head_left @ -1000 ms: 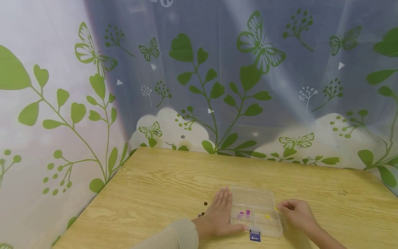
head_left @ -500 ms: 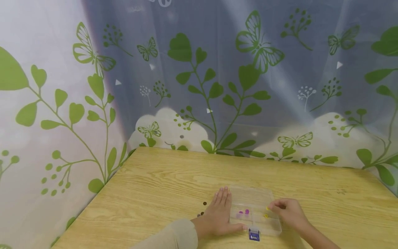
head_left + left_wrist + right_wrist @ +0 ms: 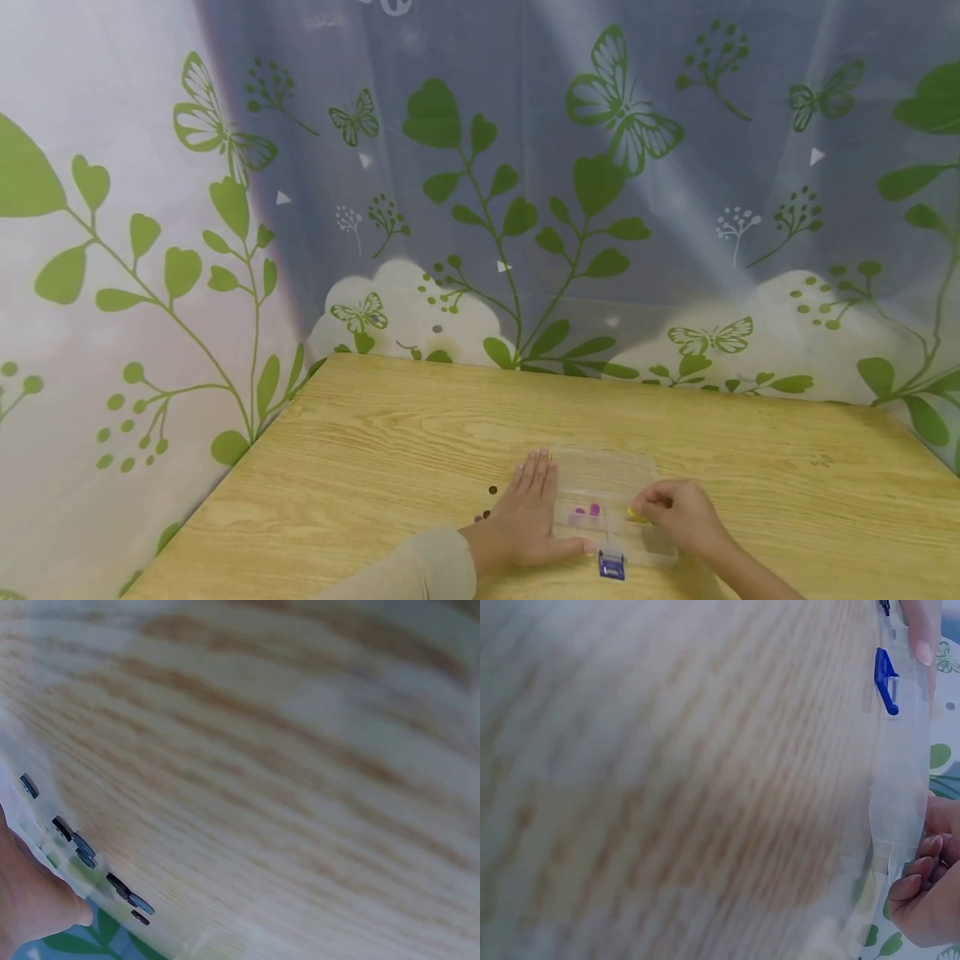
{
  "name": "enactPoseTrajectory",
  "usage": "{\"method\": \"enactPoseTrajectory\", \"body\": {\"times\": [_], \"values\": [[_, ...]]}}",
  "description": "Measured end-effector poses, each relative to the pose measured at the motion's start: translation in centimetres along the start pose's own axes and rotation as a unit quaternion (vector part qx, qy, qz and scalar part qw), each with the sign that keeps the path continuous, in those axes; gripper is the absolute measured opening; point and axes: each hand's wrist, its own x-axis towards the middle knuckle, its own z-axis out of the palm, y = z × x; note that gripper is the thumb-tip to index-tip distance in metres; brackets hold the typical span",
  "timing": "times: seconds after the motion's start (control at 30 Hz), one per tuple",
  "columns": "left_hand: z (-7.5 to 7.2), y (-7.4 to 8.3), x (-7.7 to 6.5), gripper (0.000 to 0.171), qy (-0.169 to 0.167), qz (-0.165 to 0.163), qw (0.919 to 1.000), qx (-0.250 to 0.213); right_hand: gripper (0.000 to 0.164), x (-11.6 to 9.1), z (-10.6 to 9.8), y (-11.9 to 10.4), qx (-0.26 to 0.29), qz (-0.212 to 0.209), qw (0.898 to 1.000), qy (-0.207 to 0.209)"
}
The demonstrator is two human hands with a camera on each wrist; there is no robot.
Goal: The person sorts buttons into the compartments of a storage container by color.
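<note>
A clear plastic compartment box (image 3: 592, 468) sits open on the table. My left hand (image 3: 525, 512) lies flat along its left side, fingers straight, thumb stretched across its front corner. Inside the right compartment my right hand (image 3: 686, 512) pinches a small yellow button (image 3: 635, 514); its fingertips cover part of the yellow there. Two purple buttons (image 3: 594, 509) lie in the left compartment. In the right wrist view the right hand's curled fingers (image 3: 906, 889) are partly behind the box wall, and the box's blue latch (image 3: 885, 682) hangs at the front.
Several dark buttons (image 3: 118, 886) lie on the wood-grain table (image 3: 390, 467) to the left of my left hand. A patterned curtain (image 3: 480, 208) with green leaves and butterflies borders the table's back and left edges.
My right hand has moved left with the yellow button, from beside the box's right edge to inside its right compartment. The left hand has stayed at the box.
</note>
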Motion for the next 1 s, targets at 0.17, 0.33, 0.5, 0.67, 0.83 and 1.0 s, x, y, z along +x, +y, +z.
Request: {"method": "enactPoseTrajectory", "body": {"times": [0.17,0.33,0.5,0.67,0.83,1.0], "values": [[-0.08,0.04,-0.06,0.104,0.004,0.002,1.0000,0.003,0.006,-0.03,0.37,-0.17,-0.012,0.014,1.000,0.009],[-0.12,0.02,-0.09,0.104,0.004,0.003,1.0000,0.007,0.007,0.07,0.54,-0.32,-0.023,0.025,0.999,0.014],[-0.19,-0.01,-0.19,0.104,0.005,0.005,1.0000,0.006,0.005,0.12,0.61,-0.38,-0.042,0.019,0.999,0.020],[-0.16,-0.02,-0.27,0.103,0.005,0.005,1.0000,-0.003,0.004,0.04,0.59,-0.30,-0.043,0.014,0.999,0.019],[-0.01,-0.05,-0.15,0.103,0.007,0.006,0.9999,-0.005,0.004,-0.11,0.24,-0.12,-0.017,0.014,1.000,0.016],[0.14,-0.11,-0.06,0.104,0.006,0.005,1.0000,-0.002,0.015,-0.44,-0.26,0.06,-0.036,-0.063,0.996,0.053]]}}
